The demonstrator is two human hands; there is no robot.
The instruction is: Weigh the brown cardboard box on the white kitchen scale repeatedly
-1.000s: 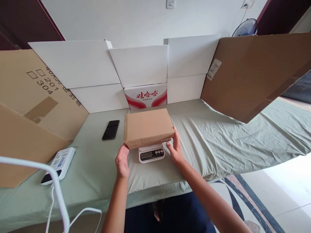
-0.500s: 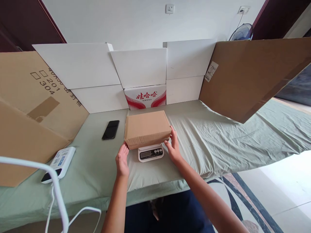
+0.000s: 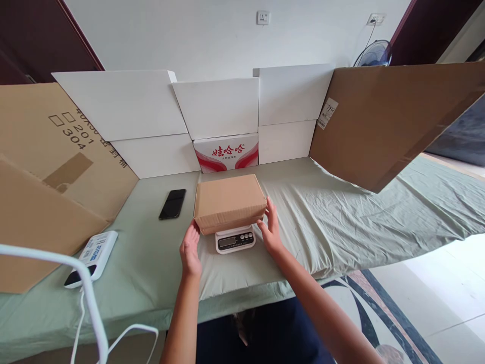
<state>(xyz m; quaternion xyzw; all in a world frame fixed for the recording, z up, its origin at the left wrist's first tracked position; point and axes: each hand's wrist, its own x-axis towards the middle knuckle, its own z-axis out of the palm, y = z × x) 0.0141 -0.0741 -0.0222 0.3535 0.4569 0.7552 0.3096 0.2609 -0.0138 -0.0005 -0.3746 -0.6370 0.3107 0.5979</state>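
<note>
A brown cardboard box (image 3: 229, 202) is sitting on a small white scale (image 3: 235, 239), near the middle of the front edge of the green-sheeted table (image 3: 341, 217). A black phone (image 3: 173, 203) is lying just left of the box, and a white device (image 3: 93, 257) is resting toward the front left corner. White panels (image 3: 220, 106) are standing along the back edge. The left hand (image 3: 190, 250) is reaching open-palmed to the box's front left corner; the right hand (image 3: 270, 228) is pressing spread fingers against its right side.
</note>
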